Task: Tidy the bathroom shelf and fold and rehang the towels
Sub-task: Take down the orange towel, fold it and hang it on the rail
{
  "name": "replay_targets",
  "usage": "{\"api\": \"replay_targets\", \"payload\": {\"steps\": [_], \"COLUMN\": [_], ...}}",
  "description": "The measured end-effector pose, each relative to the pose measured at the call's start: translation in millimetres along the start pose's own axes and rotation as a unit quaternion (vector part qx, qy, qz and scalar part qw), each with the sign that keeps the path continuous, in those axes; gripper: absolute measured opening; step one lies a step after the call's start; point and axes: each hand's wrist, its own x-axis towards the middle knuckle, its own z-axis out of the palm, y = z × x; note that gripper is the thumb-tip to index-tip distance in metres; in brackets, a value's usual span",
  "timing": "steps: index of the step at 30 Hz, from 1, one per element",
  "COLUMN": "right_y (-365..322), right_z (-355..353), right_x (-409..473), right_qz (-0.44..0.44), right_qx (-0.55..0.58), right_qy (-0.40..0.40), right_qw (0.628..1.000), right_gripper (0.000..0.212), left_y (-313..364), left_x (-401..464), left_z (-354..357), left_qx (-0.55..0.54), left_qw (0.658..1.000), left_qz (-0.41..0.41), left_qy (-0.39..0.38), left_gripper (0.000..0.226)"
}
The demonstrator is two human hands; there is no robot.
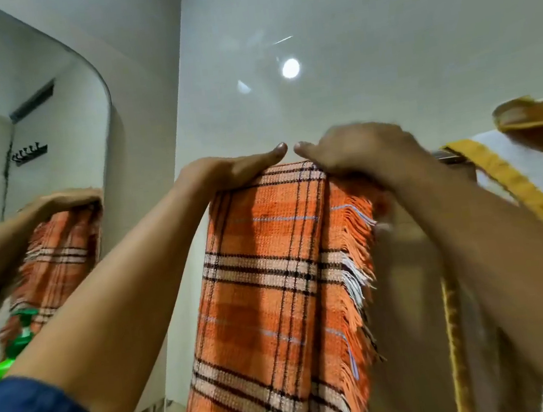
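Observation:
An orange plaid towel [271, 274] with a fringed right edge hangs folded over a towel rail on the pale wall. My left hand [228, 171] lies flat on the towel's top left, thumb pointing right. On its top right rests my right hand [356, 154], fingers curled over the fold; both thumbs almost touch. The rail [450, 158] shows only as a short dark piece right of my right hand. A white towel with a yellow border [527, 181] hangs on the right, partly behind my right forearm.
A rounded mirror [32, 132] on the left wall reflects my arm, the orange towel and a row of hooks. A green pump bottle [11, 350] stands low at the left. Patterned tiles show at the bottom, left of the towel.

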Motion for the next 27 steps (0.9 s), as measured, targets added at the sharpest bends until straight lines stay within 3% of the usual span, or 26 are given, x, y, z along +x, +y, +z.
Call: {"api": "replay_targets", "payload": {"steps": [2,3,4,6,8,10,12,14,18,20,22,23,25,27], "right_y": [-14.1,-20.9,-28.5,-39.2,-42.7,-38.3,-35.8,-38.2,-33.3,-29.1,-29.9,-33.4,-45.8,-54.6], "right_z": [0.7,4.1,7.2,19.0,31.5,32.5,25.6,16.8,1.7,1.3,1.9,1.1,-1.5,2.6], "right_x": [-13.5,-25.2,-34.3,-49.2,-48.2,-42.6,-31.7,-15.4,17.8,25.1,24.2,19.5,0.6,-21.7], "right_qz": [-0.072,-0.118,-0.157,-0.187,-0.191,-0.177,-0.164,-0.159,-0.094,-0.061,-0.067,-0.08,-0.137,-0.176], "right_qx": [-0.114,-0.106,-0.06,-0.048,-0.123,-0.135,-0.128,-0.101,0.071,0.101,0.041,-0.01,-0.063,-0.041], "right_qy": [0.25,0.296,0.287,0.164,0.136,0.134,0.11,0.011,-0.222,-0.249,-0.166,-0.07,0.146,0.165], "right_qw": [0.959,0.942,0.943,0.967,0.964,0.966,0.972,0.982,0.968,0.961,0.983,0.994,0.978,0.97], "right_gripper": [0.028,0.024,0.029,0.053,0.057,0.049,0.043,0.041,0.028,0.027,0.021,0.017,0.022,0.024], "left_y": [3.2,2.1,1.9,0.2,-2.9,-16.0,-29.9,-37.8,-27.3,-14.9,-5.9,-3.2,-1.3,-0.4], "left_x": [-0.3,1.0,2.5,4.8,-8.0,-24.6,-40.9,-48.9,-35.5,-25.6,-13.7,-9.4,-3.5,-3.7], "left_z": [-0.9,-2.0,-2.2,2.0,13.2,32.4,55.5,74.6,68.2,48.3,32.1,26.8,19.6,12.8], "left_qx": [0.019,0.023,0.044,0.076,0.059,0.018,-0.025,-0.035,0.005,0.001,0.046,0.075,0.095,0.076], "left_qw": [0.999,0.998,0.997,0.977,0.907,0.841,0.847,0.876,0.902,0.929,0.951,0.959,0.971,0.98], "left_qz": [-0.048,-0.041,-0.021,0.047,0.088,0.134,0.201,0.228,0.198,0.138,0.085,0.078,0.075,0.08], "left_qy": [0.014,0.03,0.053,0.192,0.408,0.523,0.492,0.423,0.384,0.345,0.293,0.263,0.207,0.166], "left_gripper": [0.113,0.099,0.079,0.047,0.048,0.044,0.044,0.052,0.061,0.068,0.075,0.078,0.073,0.052]}}
